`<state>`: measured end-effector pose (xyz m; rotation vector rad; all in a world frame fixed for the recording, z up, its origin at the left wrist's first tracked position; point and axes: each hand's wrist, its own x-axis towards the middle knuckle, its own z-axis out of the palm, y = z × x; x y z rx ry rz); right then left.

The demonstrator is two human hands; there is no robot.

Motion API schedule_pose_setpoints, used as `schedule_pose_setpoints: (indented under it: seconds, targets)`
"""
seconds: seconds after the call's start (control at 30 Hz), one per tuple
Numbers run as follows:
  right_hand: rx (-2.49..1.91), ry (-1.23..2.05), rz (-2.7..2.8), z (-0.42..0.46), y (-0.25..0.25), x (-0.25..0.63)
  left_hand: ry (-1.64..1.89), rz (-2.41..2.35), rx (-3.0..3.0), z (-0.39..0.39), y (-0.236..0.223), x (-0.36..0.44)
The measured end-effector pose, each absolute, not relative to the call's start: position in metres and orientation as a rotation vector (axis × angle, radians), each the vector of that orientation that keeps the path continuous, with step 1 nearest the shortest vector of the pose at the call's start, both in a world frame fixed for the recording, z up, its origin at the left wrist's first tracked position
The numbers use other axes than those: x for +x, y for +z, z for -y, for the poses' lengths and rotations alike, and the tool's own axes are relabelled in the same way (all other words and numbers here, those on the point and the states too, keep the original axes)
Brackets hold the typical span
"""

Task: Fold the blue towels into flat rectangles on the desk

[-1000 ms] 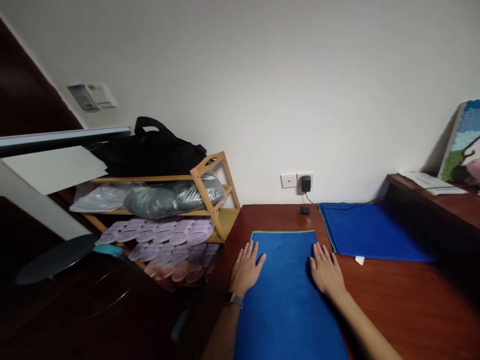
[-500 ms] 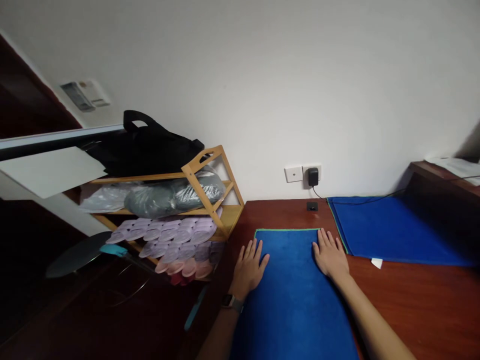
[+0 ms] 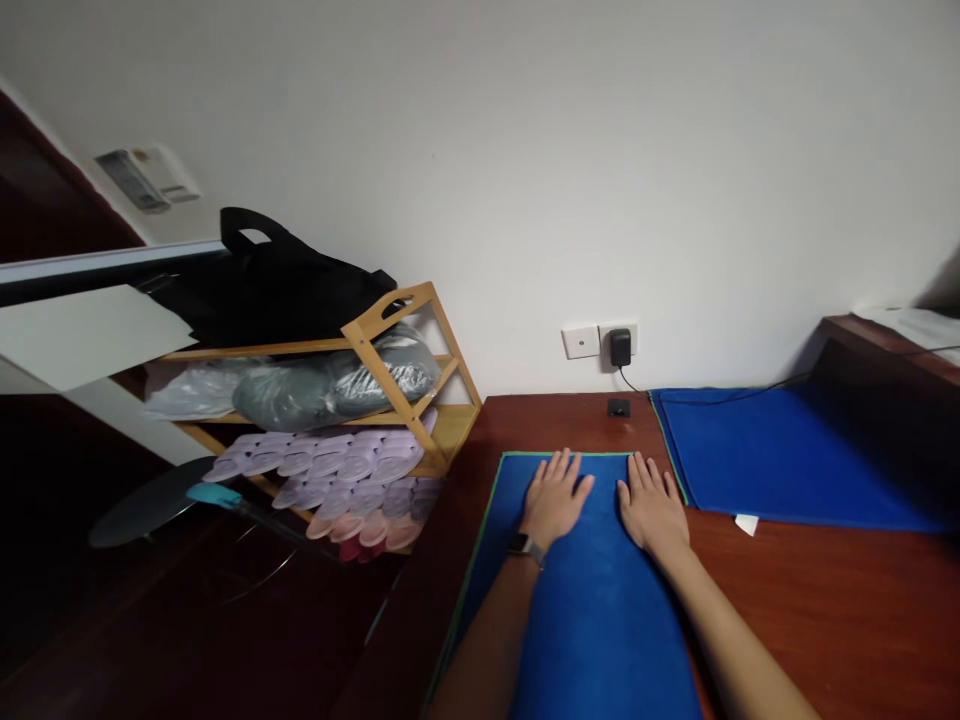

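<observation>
A blue towel [image 3: 600, 610] with a thin green edge lies flat on the dark red wooden table [image 3: 825, 600], running away from me. My left hand [image 3: 553, 495], a watch on its wrist, lies flat on the towel near its far edge, fingers stretched out. Just to its right, my right hand [image 3: 651, 503] also rests flat and open on the towel's far right part. Neither hand holds anything.
A second blue towel [image 3: 772, 455] lies at the back right, with a small white tag beside it. A black charger [image 3: 620, 347] is plugged in at the wall. A wooden rack [image 3: 405, 380] with slippers, bags and a black bag stands to the left.
My left hand has slid from the towel's left edge to its middle, close beside my right hand. The right hand has hardly moved.
</observation>
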<state>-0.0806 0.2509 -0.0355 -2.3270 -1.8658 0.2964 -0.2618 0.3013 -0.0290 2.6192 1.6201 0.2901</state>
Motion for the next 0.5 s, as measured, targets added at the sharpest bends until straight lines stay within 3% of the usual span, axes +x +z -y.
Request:
schedule_pose_setpoints:
  seconds: [0.2, 0.5]
  targets:
    - [-2.360, 0.278, 1.874, -0.251, -0.036, -0.081, 0.149, -1.844, 2.503, -0.331, -0.022, -0.347]
    - [-2.363, 0.232, 1.876, -0.251, -0.042, -0.080, 0.179, -1.819, 2.489, -0.331, -0.024, -0.356]
